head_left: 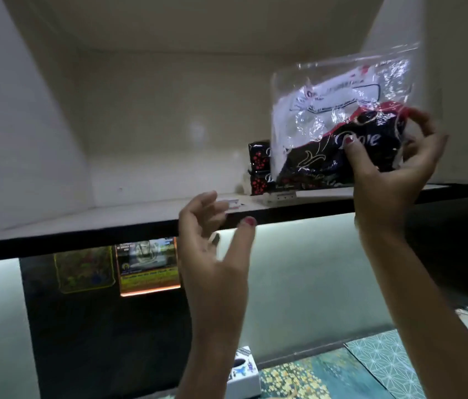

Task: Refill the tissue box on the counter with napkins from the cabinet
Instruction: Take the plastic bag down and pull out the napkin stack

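The left hand is held up empty, fingers spread, before the cabinet shelf. The tissue box is seen below on the desk. A clear bag of napkins is pinched by the right hand above the shelf.

Two pictures hang side by side on the dark wall panel: a yellow-edged floral sheet on the left and an orange-framed print just beside it. Teal patterned mats lie lower right.
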Motion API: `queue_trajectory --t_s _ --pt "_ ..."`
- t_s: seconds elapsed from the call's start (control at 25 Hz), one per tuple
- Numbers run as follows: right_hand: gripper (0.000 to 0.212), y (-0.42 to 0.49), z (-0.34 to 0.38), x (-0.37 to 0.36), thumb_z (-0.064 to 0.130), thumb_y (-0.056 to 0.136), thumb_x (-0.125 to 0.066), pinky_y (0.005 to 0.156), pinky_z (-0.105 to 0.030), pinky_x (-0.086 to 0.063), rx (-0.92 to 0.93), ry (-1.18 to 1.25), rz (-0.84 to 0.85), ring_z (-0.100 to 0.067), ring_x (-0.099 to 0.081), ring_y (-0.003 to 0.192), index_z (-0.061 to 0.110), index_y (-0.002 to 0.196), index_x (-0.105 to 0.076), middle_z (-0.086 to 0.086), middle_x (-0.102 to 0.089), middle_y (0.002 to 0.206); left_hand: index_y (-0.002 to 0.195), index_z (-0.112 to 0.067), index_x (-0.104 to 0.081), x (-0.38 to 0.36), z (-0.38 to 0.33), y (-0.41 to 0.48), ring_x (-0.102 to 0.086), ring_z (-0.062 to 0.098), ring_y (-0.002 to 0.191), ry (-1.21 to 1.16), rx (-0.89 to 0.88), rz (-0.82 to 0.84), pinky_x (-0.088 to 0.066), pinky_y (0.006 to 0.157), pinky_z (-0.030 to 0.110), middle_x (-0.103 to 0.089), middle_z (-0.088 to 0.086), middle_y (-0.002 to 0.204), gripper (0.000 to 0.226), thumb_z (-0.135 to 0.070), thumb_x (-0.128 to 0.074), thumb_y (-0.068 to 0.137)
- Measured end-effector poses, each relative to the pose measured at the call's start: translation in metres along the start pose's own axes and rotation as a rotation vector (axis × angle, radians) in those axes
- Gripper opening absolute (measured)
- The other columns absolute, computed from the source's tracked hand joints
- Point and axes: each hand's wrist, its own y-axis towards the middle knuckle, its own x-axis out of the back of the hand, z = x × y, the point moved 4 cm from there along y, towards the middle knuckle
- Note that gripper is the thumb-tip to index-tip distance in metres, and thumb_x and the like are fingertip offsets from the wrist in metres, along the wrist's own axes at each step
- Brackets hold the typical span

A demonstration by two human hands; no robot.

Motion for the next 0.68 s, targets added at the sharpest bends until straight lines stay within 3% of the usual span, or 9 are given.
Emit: queue_trajectory --t_s 0.08,0.16,0.28,0.4,0.44,0.48,0.52,0.6,0.68 --pt "0.057 -0.04 0.008 0.016 0.009 0.067 -0.072 0.088 -0.031 -0.053 -0.112 0.115 0.05 -0.019 -0.061 0.105 0.022 0.112 -0.041 -0.012 -0.054 0.116 0.107 -0.036 -0.052 -0.011 0.016 -0.029 -0.064 0.004 0.095 -0.245 0.191 0.106 -0.054 0.077 0.018 -0.063 -0.006 0.11 0.061 -0.034 -0.073 0.049" --pt "0.059 -0.099 0.003 0.039 0.004 0.067 -0.074 0.077 -0.018 -0.053 -0.271 0.102 0.141 -0.01 -0.062 0.096 0.031 0.109 -0.043 -0.004 -0.055 0.111 0.112 -0.031 -0.054 -0.014 0.037 -0.06 -0.069 0.011 0.091 -0.413 0.349 0.104 -0.057 0.072 0.021 -0.07 -0.004 0.105 0.08 -0.034 -0.086 0.038" --pt "0.064 -0.192 -0.013 0.086 -0.001 0.062 -0.077 0.073 -0.017 -0.055 -0.59 0.046 0.287 -0.003 -0.063 0.092 0.042 0.099 -0.048 0.015 -0.06 0.104 0.118 -0.016 -0.053 0.022 0.085 -0.108 -0.071 0.013 0.073 -0.443 0.529 -0.198 -0.057 0.056 0.022 -0.074 0.001 0.086 0.09 -0.019 -0.088 0.035" --pt "0.038 -0.233 -0.025 0.143 0.039 0.057 -0.073 0.078 -0.016 -0.052 -0.747 -0.078 0.372 0.005 -0.058 0.098 0.05 0.089 -0.054 0.029 -0.059 0.102 0.111 -0.012 -0.058 0.073 0.125 -0.165 -0.071 0.013 0.066 -0.353 0.727 -0.347 -0.057 0.051 0.025 -0.075 0.001 0.078 0.085 -0.016 -0.087 0.031" --pt "0.029 -0.231 -0.028 0.157 0.04 0.064 -0.066 0.083 -0.014 -0.05 -0.711 -0.169 0.391 0.005 -0.055 0.103 0.048 0.09 -0.056 0.028 -0.057 0.106 0.108 -0.01 -0.06 0.089 0.133 -0.185 -0.07 0.014 0.064 -0.307 0.805 -0.365 -0.057 0.051 0.025 -0.075 0.002 0.077 0.081 -0.012 -0.084 0.031" --pt "0.023 -0.228 -0.034 0.17 0.031 0.073 -0.059 0.086 -0.011 -0.048 -0.68 -0.234 0.405 0.005 -0.054 0.105 0.046 0.09 -0.058 0.026 -0.056 0.107 0.106 -0.008 -0.062 0.102 0.139 -0.203 -0.07 0.016 0.064 -0.259 0.886 -0.383 -0.058 0.051 0.026 -0.074 0.005 0.077 0.077 -0.011 -0.081 0.031" --pt "0.031 -0.228 -0.044 0.181 0.015 0.079 -0.053 0.084 -0.011 -0.049 -0.676 -0.276 0.445 0.002 -0.057 0.101 0.044 0.087 -0.061 0.023 -0.06 0.104 0.103 -0.005 -0.063 0.112 0.144 -0.221 -0.07 0.018 0.063 -0.228 0.967 -0.408 -0.058 0.052 0.027 -0.073 0.007 0.077 0.075 -0.014 -0.081 0.03" --pt "0.054 -0.234 -0.063 0.189 -0.015 0.08 -0.048 0.072 -0.014 -0.055 -0.872 -0.22 0.588 -0.004 -0.067 0.079 0.034 0.076 -0.069 0.014 -0.072 0.081 0.094 -0.003 -0.065 0.125 0.151 -0.249 -0.067 0.026 0.068 -0.204 1.121 -0.461 -0.057 0.064 0.035 -0.069 0.015 0.083 0.067 -0.019 -0.085 0.032" --pt "0.053 -0.254 -0.073 0.187 -0.024 0.074 -0.052 0.062 -0.013 -0.054 -1.069 -0.218 0.804 -0.006 -0.068 0.062 0.024 0.066 -0.072 0.009 -0.075 0.066 0.098 -0.003 -0.064 0.125 0.151 -0.264 -0.065 0.03 0.074 -0.193 1.233 -0.465 -0.052 0.076 0.042 -0.067 0.02 0.091 0.052 -0.023 -0.073 0.051"
